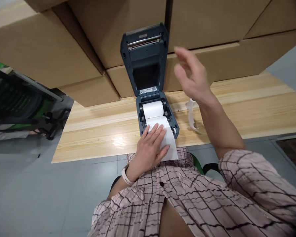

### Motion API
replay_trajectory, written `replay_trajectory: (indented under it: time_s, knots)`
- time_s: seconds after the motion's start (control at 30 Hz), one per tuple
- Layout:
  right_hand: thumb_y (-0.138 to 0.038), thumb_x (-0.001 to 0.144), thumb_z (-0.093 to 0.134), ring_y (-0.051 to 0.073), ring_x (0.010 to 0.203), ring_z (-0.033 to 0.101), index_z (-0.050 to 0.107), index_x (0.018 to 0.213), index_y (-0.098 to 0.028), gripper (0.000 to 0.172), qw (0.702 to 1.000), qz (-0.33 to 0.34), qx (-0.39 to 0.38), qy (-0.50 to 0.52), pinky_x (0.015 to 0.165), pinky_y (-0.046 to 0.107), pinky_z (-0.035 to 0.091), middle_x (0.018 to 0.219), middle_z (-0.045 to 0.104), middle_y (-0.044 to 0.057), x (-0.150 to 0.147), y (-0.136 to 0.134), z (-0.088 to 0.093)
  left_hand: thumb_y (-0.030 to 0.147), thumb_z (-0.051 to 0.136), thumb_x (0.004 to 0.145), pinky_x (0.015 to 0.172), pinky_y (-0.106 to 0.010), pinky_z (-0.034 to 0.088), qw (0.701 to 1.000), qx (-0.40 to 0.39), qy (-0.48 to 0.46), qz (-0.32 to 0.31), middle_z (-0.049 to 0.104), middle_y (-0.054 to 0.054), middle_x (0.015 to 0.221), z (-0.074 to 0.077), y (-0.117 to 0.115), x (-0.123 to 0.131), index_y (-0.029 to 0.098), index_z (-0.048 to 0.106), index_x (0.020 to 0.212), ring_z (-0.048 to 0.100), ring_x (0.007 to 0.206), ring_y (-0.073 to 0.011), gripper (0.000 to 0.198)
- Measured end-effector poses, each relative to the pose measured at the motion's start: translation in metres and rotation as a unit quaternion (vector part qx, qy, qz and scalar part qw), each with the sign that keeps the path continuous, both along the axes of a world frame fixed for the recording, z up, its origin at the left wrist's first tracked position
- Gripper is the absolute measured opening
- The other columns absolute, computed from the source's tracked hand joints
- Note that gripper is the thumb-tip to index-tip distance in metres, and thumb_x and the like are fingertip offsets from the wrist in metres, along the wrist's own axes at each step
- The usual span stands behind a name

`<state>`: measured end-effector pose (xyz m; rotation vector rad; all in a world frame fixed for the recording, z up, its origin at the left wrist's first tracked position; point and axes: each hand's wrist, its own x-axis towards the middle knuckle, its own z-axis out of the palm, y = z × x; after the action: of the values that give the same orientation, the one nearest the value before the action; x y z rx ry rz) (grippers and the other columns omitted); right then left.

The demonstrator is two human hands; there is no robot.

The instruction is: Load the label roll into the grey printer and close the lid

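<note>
A dark blue label printer (141,113) sits on the wooden table with its lid (145,56) swung up and open. A white label roll (153,109) lies inside, and its paper strip (169,144) runs out over the front edge. My left hand (150,148) lies flat on that strip, fingers stretched out. My right hand (191,77) hovers in the air to the right of the raised lid, fingers loosely apart and holding nothing.
A curled scrap of white backing paper (191,117) lies on the wooden table (256,105) right of the printer. Large cardboard boxes (54,56) stand stacked behind it. A green and black chair (17,105) is at the left on the grey floor.
</note>
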<state>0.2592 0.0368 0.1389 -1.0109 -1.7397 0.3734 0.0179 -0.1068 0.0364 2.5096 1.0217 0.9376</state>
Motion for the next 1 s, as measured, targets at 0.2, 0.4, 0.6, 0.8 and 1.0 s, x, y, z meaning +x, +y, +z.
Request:
replay_trajectory:
  time_s: [0.2,0.4,0.6,0.8,1.0]
  knots:
    - [-0.059,0.108,0.032,0.019,0.158,0.046,0.055,0.151,-0.031,0.057,0.971,0.102,-0.155,0.151,0.126,0.030,0.041,0.159,0.059,-0.012,-0.037,0.098,0.046,0.029,0.066,0.101,0.126,-0.058,0.049,0.999,0.045,0.009,-0.003,0.064,-0.009,0.157,0.001,-0.006,0.001,0.030,0.047,0.163,0.056,0.152,-0.0297,0.064]
    - [-0.055,0.113,0.031,0.018,0.139,0.062,0.066,0.140,-0.021,0.056,0.976,0.123,-0.040,0.176,0.127,0.034,0.042,0.140,0.071,-0.002,-0.034,0.042,0.035,0.024,0.066,0.101,0.109,-0.057,0.063,0.996,0.008,-0.090,-0.027,0.082,-0.005,0.128,0.010,-0.016,-0.011,0.034,0.069,0.140,0.076,0.126,-0.0289,0.041]
    - [-0.074,0.106,0.032,0.028,0.134,0.065,0.076,0.123,-0.030,0.064,0.986,0.139,-0.096,-0.014,0.127,0.055,0.040,0.131,0.077,0.002,-0.011,-0.072,-0.016,0.024,0.044,0.107,0.090,-0.049,0.068,0.890,0.156,-0.361,0.232,0.081,0.001,0.108,0.012,-0.016,-0.020,0.035,0.076,0.121,0.079,0.102,-0.0233,0.037]
    - [-0.051,0.103,0.054,0.024,0.166,0.031,0.043,0.162,-0.032,0.063,0.985,0.021,-0.137,0.107,0.137,0.048,0.026,0.175,0.039,0.003,-0.031,-0.107,-0.072,0.052,0.048,0.107,0.134,-0.050,0.039,0.928,-0.099,-0.282,0.221,0.033,0.000,0.179,0.000,0.019,-0.014,0.041,0.030,0.168,0.032,0.167,-0.0286,0.064]
    - [-0.065,0.085,0.069,0.028,0.172,0.012,0.008,0.174,-0.028,0.114,0.901,0.104,-0.340,0.247,0.139,0.054,0.020,0.185,0.012,0.009,-0.035,-0.107,-0.095,0.061,0.040,0.109,0.130,-0.047,0.046,0.917,-0.262,-0.273,0.126,0.028,-0.003,0.182,-0.030,0.021,-0.026,0.044,0.000,0.173,0.039,0.163,-0.0278,0.076]
